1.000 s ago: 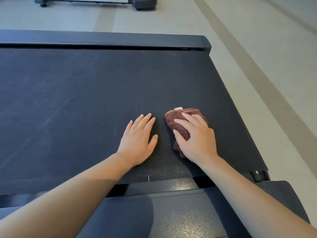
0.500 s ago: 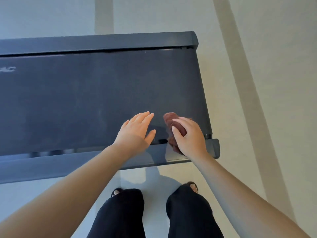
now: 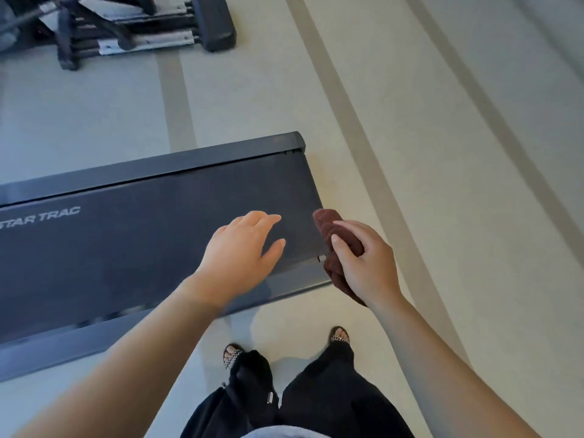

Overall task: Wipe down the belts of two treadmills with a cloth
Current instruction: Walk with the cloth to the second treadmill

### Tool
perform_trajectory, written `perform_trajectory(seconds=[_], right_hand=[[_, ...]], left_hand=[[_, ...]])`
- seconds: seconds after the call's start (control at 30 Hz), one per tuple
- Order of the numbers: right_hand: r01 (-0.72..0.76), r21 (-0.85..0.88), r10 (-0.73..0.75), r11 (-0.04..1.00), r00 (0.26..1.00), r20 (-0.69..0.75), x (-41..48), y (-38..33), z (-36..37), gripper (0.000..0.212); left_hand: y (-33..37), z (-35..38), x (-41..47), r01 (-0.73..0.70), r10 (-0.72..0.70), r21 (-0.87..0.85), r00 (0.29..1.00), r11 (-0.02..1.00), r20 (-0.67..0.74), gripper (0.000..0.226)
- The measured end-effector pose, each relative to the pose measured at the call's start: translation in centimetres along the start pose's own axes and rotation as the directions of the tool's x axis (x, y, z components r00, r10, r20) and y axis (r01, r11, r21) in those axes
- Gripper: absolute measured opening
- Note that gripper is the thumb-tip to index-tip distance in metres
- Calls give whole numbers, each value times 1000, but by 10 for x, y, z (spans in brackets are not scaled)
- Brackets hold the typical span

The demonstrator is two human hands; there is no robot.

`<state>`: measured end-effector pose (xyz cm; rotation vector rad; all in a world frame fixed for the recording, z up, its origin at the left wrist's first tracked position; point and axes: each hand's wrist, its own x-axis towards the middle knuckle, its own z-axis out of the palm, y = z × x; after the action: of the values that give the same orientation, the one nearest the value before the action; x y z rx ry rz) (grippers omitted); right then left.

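floor [image 3: 442, 184]: pale with darker stripes, the person stands on it at the treadmill's near side.
treadmill [image 3: 158, 169]: low dark deck, runs off frame left, right end in view.
belt [image 3: 142, 241]: dark, "star trac" print at left, nothing lying on it.
machine [image 3: 126, 26]: another gym unit top left, well apart; can't tell if it's a treadmill.
left hand [image 3: 243, 248]: over the belt's right end, fingers relaxed and loosely together, holding nothing; contact with the belt unclear.
right hand [image 3: 366, 263]: fingers curled round the cloth, thumb on top.
cloth [image 3: 331, 229]: brown, bunched, held in the air just off the belt's end, not touching it.
step: likely a break between wipes, or this belt is done.
next: put the cloth flat on a belt again, here or on the second treadmill, which first has to be located.
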<state>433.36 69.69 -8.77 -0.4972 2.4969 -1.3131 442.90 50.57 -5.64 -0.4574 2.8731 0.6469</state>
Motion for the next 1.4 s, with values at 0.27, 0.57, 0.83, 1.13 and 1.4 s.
perform_trajectory(seconds=[0.27,0.57,0.83,1.13,1.4], right_hand=[[63,126,-66,990,998,16,35,26,-69,20],[211,124,-240,970,915,324,99,55,-156,18],[334,179,-377,926,777,503,77,54,-167,18],[426,235,-467,874,602,647,-7,83,-189,17],[479,302,-512,824,402,760,-121,132,-217,17]], left_hand=[[78,-16,29,120,-114,36,983,992,-145,50],[206,30,34,393,-413,-130,883,910,-223,51],[250,51,-16,597,-646,-248,703,763,-297,50],[311,122,-113,666,-776,-398,536,631,-333,49],[405,215,-226,761,-904,-491,327,425,-276,48]])
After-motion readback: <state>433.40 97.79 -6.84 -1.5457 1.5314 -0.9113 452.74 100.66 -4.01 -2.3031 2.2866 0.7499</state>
